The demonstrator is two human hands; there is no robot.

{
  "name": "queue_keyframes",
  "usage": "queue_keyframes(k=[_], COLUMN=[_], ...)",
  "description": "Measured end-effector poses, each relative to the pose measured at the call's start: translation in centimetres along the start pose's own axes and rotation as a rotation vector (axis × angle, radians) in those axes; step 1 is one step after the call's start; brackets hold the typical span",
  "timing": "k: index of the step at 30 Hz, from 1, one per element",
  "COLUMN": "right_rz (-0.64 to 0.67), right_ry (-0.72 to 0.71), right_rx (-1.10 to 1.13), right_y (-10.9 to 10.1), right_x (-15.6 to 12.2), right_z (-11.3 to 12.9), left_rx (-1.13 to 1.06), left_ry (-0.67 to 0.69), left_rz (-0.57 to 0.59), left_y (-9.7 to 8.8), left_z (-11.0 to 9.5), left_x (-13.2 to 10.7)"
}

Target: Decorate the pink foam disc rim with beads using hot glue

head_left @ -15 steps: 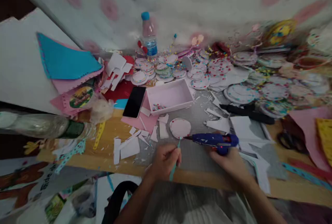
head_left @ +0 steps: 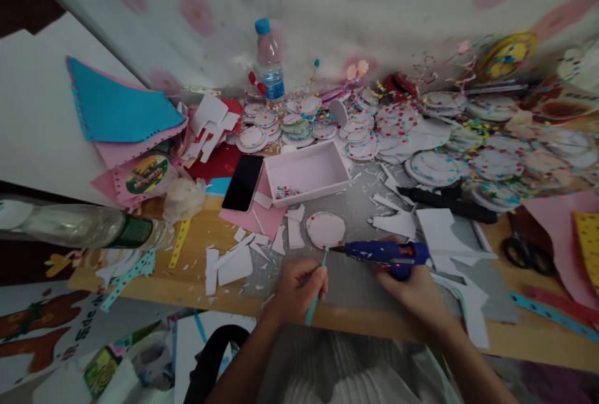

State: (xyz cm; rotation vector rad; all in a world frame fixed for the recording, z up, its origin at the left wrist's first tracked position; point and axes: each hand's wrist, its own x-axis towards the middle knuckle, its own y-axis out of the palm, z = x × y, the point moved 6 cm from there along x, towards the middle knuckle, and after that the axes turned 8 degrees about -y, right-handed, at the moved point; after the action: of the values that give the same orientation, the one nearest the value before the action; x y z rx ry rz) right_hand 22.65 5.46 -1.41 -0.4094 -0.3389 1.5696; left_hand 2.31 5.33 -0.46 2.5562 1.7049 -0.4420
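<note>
My left hand (head_left: 299, 288) is closed around a thin teal stick (head_left: 314, 295), whose upper tip points at a round white disc (head_left: 326, 229) with pink dots on the grey mat (head_left: 350, 279). My right hand (head_left: 412, 292) grips a blue hot glue gun (head_left: 386, 252) lying nearly level, its nozzle aimed left at the stick's tip just below the disc. Both hands work at the near edge of the wooden table (head_left: 196, 254).
A pink shallow box (head_left: 306, 173) and a black phone (head_left: 242, 183) lie beyond the disc. Several decorated discs (head_left: 435, 142) crowd the back and right. White paper scraps (head_left: 234, 264), a water bottle (head_left: 269, 61), blue foam sheet (head_left: 116, 108), black scissors (head_left: 526, 254).
The view has shifted slightly. The glue gun's nozzle and the stick's tip stay together below the disc; both hands hold their grip almost unmoved.
</note>
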Motion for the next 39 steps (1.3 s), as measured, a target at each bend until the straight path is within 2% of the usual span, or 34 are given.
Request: queue_keyframes(k=[8, 16, 39], right_rz=[-0.003, -0.037, -0.038], right_ry=[-0.001, 0.046, 0.008], right_rx=[0.01, 0.001, -0.049], right_y=[0.0, -0.1, -0.4], right_x=[0.1, 0.0, 0.3], right_z=[0.7, 0.0, 1.1], left_rx=[0.009, 0.006, 0.013], left_ry=[0.005, 0.012, -0.023], left_rz=[0.004, 0.01, 0.007], left_y=[0.0, 0.0, -0.1], left_z=[0.2, 0.3, 0.4], left_x=[0.0, 0.0, 0.0])
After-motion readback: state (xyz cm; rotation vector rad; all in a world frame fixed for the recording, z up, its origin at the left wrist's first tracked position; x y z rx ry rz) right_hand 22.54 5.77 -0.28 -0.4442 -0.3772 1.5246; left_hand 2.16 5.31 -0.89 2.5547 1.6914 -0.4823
